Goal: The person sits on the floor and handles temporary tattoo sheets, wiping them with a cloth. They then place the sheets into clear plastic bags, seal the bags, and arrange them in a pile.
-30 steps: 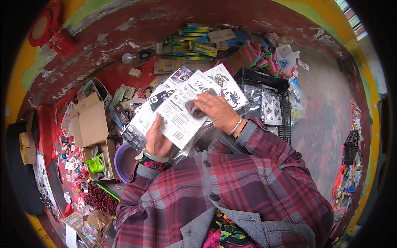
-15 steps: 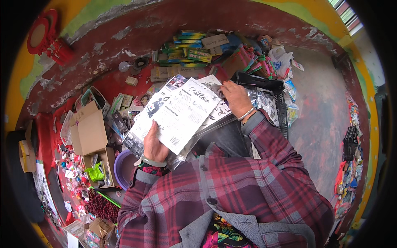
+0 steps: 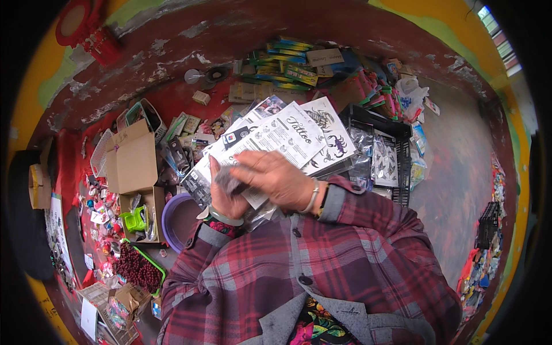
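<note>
My left hand [image 3: 225, 198] grips a fanned stack of tattoo sheets [image 3: 283, 142] by the lower left edge, thumb on top. The uppermost sheet is white with black print; to its right a sheet with scorpion drawings [image 3: 338, 144] sticks out. My right hand [image 3: 275, 179] lies across the lower part of the stack, its fingers close to my left thumb and somewhat blurred. Under its fingers is a crumpled grey cloth [image 3: 231, 181], held against the sheets. Clear plastic wrapping [image 3: 261, 217] shows below the stack.
At the right stands a black crate [image 3: 404, 167] holding more sheets. To the left are an open cardboard box [image 3: 135, 164], a purple basin [image 3: 167, 221] and a green-rimmed tray of dark red beads [image 3: 138, 267]. Packaged goods [image 3: 287, 63] are piled by the far wall.
My right hand has moved with the grey cloth from the sheets' upper right edge down left, beside my left thumb. More of the scorpion sheet shows. The view has shifted slightly.
</note>
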Motion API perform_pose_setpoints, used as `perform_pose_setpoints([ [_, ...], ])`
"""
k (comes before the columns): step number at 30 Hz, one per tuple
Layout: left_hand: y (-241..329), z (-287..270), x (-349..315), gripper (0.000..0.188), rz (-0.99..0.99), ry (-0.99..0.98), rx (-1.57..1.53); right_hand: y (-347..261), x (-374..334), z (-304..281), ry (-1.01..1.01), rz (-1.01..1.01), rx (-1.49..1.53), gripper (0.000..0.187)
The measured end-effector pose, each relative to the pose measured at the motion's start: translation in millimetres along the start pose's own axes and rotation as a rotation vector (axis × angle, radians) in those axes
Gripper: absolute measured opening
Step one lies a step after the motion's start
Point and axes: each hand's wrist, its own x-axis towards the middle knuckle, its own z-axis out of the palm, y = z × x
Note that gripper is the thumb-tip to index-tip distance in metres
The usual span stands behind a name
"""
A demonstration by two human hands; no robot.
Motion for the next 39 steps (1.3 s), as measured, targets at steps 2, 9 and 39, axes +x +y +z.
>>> perform_pose_setpoints([
  [2, -0.4, 0.1, 2.4, 0.067, -0.001, -0.013, 0.014, -4.7, -10.0, 26.5, -0.141, -0.011, -0.095, 0.041],
  [9, -6.6, 17.9, 2.0, 0.069, 0.113, -0.051, 0.033, 9.6, 0.2, 30.2, -0.126, 0.139, -0.321, 0.04],
  [39, -7.6, -6.2, 4.9, 0.044, -0.149, -0.027, 0.059, 9.7, -33.8, 7.8, -0.021, 0.161, -0.212, 0.038],
])
